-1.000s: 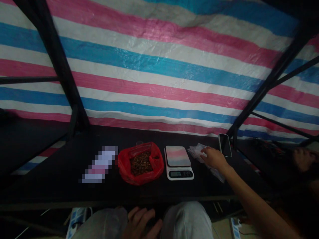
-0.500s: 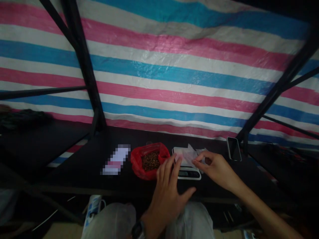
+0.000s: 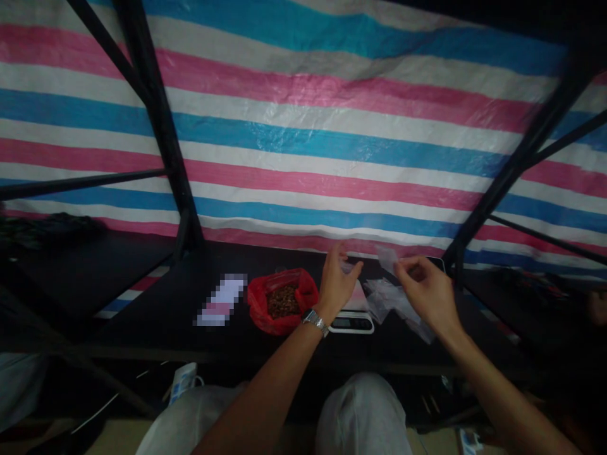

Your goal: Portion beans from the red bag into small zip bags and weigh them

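Note:
My right hand [image 3: 424,287] pinches a small clear plastic bag [image 3: 387,258] between thumb and fingertips, held up above the table. My left hand [image 3: 337,281], a metal-banded watch on its wrist, reaches over the back of a white digital scale [image 3: 353,322]. Its thumb and fingers are apart, and something pale and translucent shows in the gap, too faint to make out. Several clear plastic bags [image 3: 386,294] lie in a loose pile right of the scale, partly under my right hand. Left of the scale sits an open red plastic bag [image 3: 258,309] with small brown pieces [image 3: 283,302] in it.
A phone [image 3: 439,260] lies at the right back, mostly hidden by my right hand. A blurred-out pale rectangle [image 3: 222,300] lies on the left of the black table [image 3: 156,309]. Dark metal posts [image 3: 173,151] stand before a striped plastic sheet [image 3: 308,145].
My left hand has moved forward from the front of the scale to its back. The right hand has lifted a clear bag up and to the right, uncovering more bags.

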### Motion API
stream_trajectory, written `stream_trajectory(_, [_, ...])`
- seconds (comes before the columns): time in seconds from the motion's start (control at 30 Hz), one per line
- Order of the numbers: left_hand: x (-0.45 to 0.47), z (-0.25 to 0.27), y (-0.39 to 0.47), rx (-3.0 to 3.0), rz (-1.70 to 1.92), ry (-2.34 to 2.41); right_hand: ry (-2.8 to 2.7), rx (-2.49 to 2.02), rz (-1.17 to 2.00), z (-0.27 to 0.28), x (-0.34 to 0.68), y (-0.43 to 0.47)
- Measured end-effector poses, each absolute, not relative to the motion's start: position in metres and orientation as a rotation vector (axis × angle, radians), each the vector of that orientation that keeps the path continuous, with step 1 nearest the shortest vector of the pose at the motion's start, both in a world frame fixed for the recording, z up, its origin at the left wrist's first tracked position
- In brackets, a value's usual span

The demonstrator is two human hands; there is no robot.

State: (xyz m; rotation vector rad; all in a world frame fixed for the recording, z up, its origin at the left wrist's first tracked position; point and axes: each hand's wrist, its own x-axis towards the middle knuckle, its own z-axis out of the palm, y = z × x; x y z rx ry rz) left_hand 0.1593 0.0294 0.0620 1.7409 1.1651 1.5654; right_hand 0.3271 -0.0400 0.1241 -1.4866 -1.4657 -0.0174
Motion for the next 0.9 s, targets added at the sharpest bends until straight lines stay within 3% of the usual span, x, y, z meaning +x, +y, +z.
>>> stream_trajectory(0.17, [0.247,0.075,0.045,1.679,1.325,1.298,-1.259,-1.515,0.050,0.104,0.379,-0.053])
stream_trajectory(0.3, [0.295,0.051,0.021,1.754,1.060,1.360,-1.191,-1.553,0.227,0.068,0.407,-0.058])
stream_trajectory(0.53, [0.324,0.018,-0.005,1.871,0.832,1.316,-1.077,-1.516,0.165,0.058,0.428,-0.076])
stream_trajectory(0.77, [0.312,0.044,0.018,1.801,1.081,1.199,-1.347,-1.457,0.043,0.074,0.406,-0.066])
stream_trajectory(0.9, [0.254,0.062,0.012,1.867,1.268,1.044,-1.376,-1.470,0.286,0.082,0.384,-0.055])
